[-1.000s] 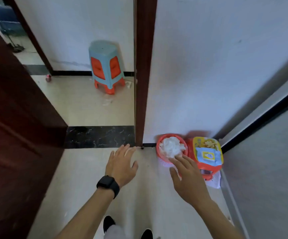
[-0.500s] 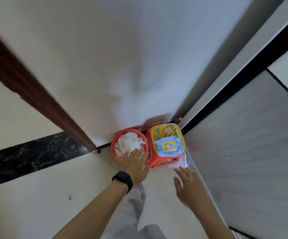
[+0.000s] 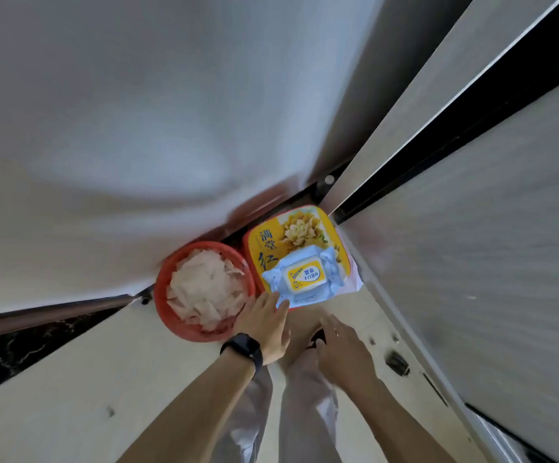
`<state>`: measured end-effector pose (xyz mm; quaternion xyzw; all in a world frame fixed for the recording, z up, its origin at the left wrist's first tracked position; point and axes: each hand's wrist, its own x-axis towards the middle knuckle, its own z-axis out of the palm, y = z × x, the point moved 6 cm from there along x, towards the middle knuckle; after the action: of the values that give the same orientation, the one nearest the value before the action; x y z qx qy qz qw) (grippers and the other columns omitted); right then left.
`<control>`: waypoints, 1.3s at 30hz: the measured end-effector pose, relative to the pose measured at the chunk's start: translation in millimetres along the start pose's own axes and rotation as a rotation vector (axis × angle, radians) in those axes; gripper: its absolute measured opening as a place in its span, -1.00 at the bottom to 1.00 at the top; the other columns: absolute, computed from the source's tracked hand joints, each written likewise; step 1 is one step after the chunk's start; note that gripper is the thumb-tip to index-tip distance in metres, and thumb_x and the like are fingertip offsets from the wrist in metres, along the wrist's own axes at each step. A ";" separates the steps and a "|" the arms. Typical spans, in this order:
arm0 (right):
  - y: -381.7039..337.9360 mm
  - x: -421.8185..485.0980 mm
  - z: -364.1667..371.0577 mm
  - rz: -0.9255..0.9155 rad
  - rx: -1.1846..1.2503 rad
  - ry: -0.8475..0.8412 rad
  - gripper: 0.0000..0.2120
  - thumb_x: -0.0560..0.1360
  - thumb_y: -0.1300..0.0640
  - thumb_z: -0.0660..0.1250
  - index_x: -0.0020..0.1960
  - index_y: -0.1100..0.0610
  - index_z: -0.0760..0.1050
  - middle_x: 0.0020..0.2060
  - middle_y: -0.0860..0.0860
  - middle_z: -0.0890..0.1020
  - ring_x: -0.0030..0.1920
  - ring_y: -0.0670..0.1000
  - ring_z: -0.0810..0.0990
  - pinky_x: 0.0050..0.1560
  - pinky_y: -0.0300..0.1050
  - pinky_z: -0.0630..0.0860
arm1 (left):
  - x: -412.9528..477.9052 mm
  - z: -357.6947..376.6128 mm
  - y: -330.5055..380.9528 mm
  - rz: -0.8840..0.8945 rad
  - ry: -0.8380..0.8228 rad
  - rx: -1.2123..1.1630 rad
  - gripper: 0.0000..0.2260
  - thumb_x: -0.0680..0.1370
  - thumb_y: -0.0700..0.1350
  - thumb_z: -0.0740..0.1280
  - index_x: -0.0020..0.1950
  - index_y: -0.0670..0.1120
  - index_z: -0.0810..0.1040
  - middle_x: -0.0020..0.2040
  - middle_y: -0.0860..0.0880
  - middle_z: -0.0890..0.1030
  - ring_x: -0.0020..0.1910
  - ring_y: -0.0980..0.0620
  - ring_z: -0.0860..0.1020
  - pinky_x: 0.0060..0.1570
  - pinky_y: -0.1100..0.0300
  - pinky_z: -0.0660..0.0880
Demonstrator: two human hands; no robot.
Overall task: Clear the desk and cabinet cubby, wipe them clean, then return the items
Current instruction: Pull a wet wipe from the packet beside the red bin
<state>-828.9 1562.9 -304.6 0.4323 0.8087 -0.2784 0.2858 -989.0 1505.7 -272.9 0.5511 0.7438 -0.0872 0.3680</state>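
In the corner where the white wall (image 3: 137, 128) met the floor (image 3: 104, 379), a red round basket (image 3: 161, 295) stood just beside a low red stool (image 3: 266, 248) with a yellow flower print on its top. The basket was full of crumpled white tissues (image 3: 204, 289), so I judge it served as a bin for used ones. The pack of wet wipes (image 3: 305, 275) lay flat on the near part of the stool top, lid upward, and its near edge hung a little over the stool's rim. This place was probably chosen so that the pack stayed off the floor and was easy to reach.

The left hand (image 3: 264, 324), with a black watch (image 3: 243, 345) on the wrist, reached forward between basket and stool. Its fingers were stretched out and only slightly spread, and the tips were at the near corner of the pack (they seemed to touch it, but had not closed on it). It held nothing. The right hand (image 3: 341, 349) hovered lower and to the side, above the floor, with relaxed open fingers and nothing in it, apart from the pack.

My judgement is that the wiping step was being prepared: the left hand was about to take the pack or pull a wipe from it. The grey panel (image 3: 488, 262) at the right stood close beside the stool.
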 end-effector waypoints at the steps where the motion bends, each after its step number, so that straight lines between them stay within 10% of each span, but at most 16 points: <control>1: 2.8 19.5 6.8 -0.022 -0.038 0.021 -0.46 0.62 0.02 0.21 0.55 0.12 0.23 0.55 0.06 0.27 0.50 0.11 0.30 0.36 0.01 0.39 | 18.8 7.0 -1.2 0.008 0.000 0.017 -0.49 0.60 0.06 0.18 0.52 -0.05 0.20 0.55 -0.10 0.19 0.51 -0.12 0.16 0.45 -0.03 0.12; 5: 17.6 79.6 48.6 -0.108 -0.115 0.000 -0.34 0.23 0.12 0.63 0.28 0.26 0.56 0.26 0.25 0.59 0.20 0.22 0.64 0.02 0.11 0.63 | 80.2 44.6 -5.9 0.007 -0.033 0.073 -0.41 0.61 0.07 0.20 0.58 -0.05 0.10 0.62 -0.13 0.01 0.58 -0.15 0.04 0.49 -0.07 0.06; 12: 47.2 116.3 79.1 -0.214 -0.191 0.057 -0.27 0.41 -0.04 0.49 0.50 0.10 0.34 0.49 0.11 0.39 0.47 0.12 0.40 0.26 0.19 0.50 | 164.7 100.7 2.9 -0.047 -0.003 0.104 -0.40 0.58 0.01 0.32 0.55 -0.04 0.15 0.59 -0.16 0.05 0.50 -0.38 0.11 0.41 -0.20 0.20; 16: 56.2 127.1 81.8 -0.241 -0.203 0.130 -0.22 0.45 -0.04 0.44 0.58 0.02 0.21 0.52 0.04 0.34 0.52 0.05 0.30 0.41 0.16 0.35 | 192.3 101.3 3.3 -0.022 0.120 0.214 -0.55 0.39 0.04 0.51 0.20 -0.07 0.52 0.26 -0.22 0.52 0.01 -0.30 0.55 -0.07 -0.10 0.51; 22: 52.6 133.0 87.8 -0.219 -0.154 0.179 -0.43 0.50 -0.02 0.32 0.47 0.13 0.36 0.48 0.09 0.38 0.48 0.13 0.34 0.36 0.18 0.40 | 199.0 73.9 -12.6 0.188 0.299 0.235 -0.69 0.48 0.01 0.47 0.04 -0.16 0.51 -0.26 -0.11 0.55 -0.49 -0.10 0.47 -0.43 0.15 0.20; 25: 42.2 133.4 88.6 -0.200 -0.139 0.179 -0.47 0.44 -0.01 0.37 0.35 0.19 0.45 0.39 0.19 0.45 0.38 0.22 0.45 0.28 0.14 0.46 | 213.2 46.6 -38.3 0.041 0.268 0.144 -0.69 0.67 0.06 0.18 0.26 -0.14 0.42 -0.14 -0.09 0.55 -0.31 -0.16 0.51 -0.38 0.12 0.18; 30: 38.3 143.4 55.4 -0.034 0.079 0.193 -0.61 0.56 -0.02 0.22 0.33 0.12 0.42 0.23 0.09 0.55 0.14 0.17 0.58 0.08 0.05 0.50 | 211.0 36.1 -51.3 0.106 0.583 0.179 -0.55 0.37 -0.27 0.42 0.25 -0.10 0.50 0.14 -0.16 0.54 0.02 -0.20 0.50 -0.06 -0.05 0.45; 33: 38.5 153.2 35.5 0.119 0.420 0.181 -0.61 0.59 -0.03 0.26 0.37 0.04 0.34 0.22 0.00 0.52 0.13 0.10 0.58 0.11 0.04 0.49 | 193.3 68.5 -41.0 0.287 0.478 0.124 -0.63 0.36 -0.24 0.46 0.15 -0.07 0.59 0.04 -0.10 0.59 -0.03 -0.17 0.56 -0.09 -0.02 0.49; 39: 27.9 184.5 29.6 0.299 0.655 0.134 -0.61 0.50 -0.08 0.40 0.23 0.07 0.43 0.12 -0.03 0.60 0.12 0.03 0.56 0.12 -0.06 0.45 | 169.9 104.6 -49.2 0.094 0.376 -0.141 -0.51 0.45 -0.09 0.42 0.38 -0.06 0.47 0.31 -0.02 0.54 0.20 -0.12 0.53 0.16 0.01 0.45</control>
<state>-883.8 1655.0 -460.1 0.6315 0.6216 -0.4487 0.1160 -1006.0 1559.5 -470.5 0.5647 0.7770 0.0868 0.2643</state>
